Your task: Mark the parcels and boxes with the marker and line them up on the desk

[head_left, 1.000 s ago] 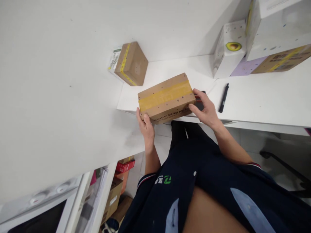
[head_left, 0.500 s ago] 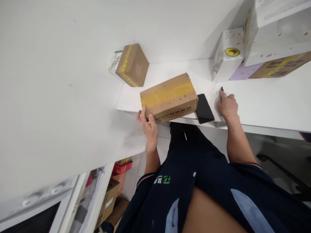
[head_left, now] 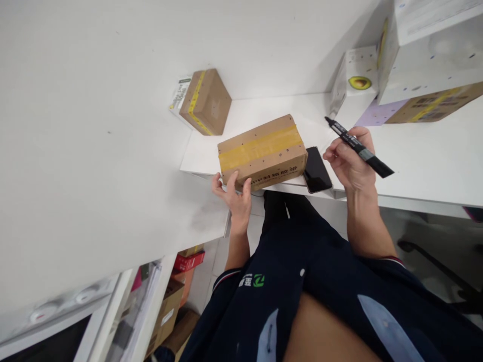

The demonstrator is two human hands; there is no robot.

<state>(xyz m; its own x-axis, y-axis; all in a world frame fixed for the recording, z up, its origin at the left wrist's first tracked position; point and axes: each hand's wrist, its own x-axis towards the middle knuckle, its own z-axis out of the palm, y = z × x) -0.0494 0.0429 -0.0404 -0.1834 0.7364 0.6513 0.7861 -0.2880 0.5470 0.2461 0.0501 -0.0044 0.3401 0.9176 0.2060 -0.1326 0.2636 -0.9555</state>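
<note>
And here's the right hand, fingers curled and closed around a black marker, holding it in the air above the worktop, narrow end aimed at ten o'clock. Over to the left hand: fingers spread well apart, fingertips up against the near left corner of the taped carton, touching it rather than wrapping it. That carton sits centre stage at the worktop's near edge, a broad yellow strip along its top, dark printed characters on its near side.

Take the carton as the clock's centre, and just past three o'clock lies a dark-screened phone, right beside it. The marker is at three, farther out. At ten o'clock there's a smaller brown box with its own yellow band, a white printed pack just beyond it. Swing to two: a white avocado box, then a big white carton, with a lilac box and a brown box below.

Out in the room, a red box shows at seven o'clock, a knobbed appliance at eight, and dark chair legs at four.
</note>
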